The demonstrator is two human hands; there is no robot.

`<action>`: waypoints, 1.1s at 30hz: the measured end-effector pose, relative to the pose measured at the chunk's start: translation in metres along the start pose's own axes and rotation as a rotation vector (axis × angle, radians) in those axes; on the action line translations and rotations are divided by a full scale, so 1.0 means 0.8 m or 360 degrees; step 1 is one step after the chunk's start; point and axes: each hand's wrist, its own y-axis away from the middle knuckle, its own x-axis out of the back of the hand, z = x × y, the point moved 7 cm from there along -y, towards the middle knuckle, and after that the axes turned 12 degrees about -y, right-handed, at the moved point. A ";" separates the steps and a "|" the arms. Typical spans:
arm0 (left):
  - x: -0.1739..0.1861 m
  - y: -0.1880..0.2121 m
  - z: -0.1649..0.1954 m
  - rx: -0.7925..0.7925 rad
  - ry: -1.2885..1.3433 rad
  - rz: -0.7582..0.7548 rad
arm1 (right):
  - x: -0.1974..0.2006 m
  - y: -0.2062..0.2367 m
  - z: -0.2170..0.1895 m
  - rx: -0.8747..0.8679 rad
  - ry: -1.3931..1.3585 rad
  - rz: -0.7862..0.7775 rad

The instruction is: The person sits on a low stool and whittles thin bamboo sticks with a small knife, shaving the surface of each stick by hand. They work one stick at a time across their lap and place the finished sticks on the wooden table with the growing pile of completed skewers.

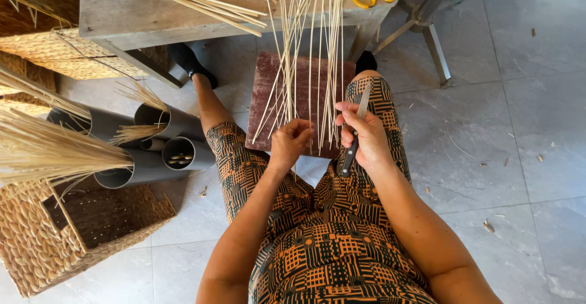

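Thin reed sticks (pixel 308 54) are fanning up against the desk (pixel 140 11), pinched at their lower ends by the left hand (pixel 292 142). The right hand (pixel 365 134), just beside them, is gripping a knife (pixel 355 134). Trimming well probably means keeping the bundle tight and the blade angled away from the left fingers.

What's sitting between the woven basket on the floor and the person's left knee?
In the head view, grey pipe sections lie between the woven basket and the left knee, on the tiled floor, some holding straw bundles.
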 end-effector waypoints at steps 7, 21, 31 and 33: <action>-0.006 0.015 0.010 -0.0046 -0.0148 -0.0084 | -0.008 -0.038 -0.014 0.0026 0.0079 0.0094; 0.087 0.087 -0.012 0.0074 -0.0533 -0.0637 | -0.030 -0.091 -0.078 0.0574 -0.0001 -0.0021; 0.174 0.088 0.055 0.0130 -0.0671 -0.0350 | -0.067 -0.049 -0.082 0.0591 -0.0068 -0.0224; 0.183 0.075 0.105 -0.0056 -0.0626 -0.0108 | -0.087 -0.034 -0.070 0.0527 -0.0003 -0.0307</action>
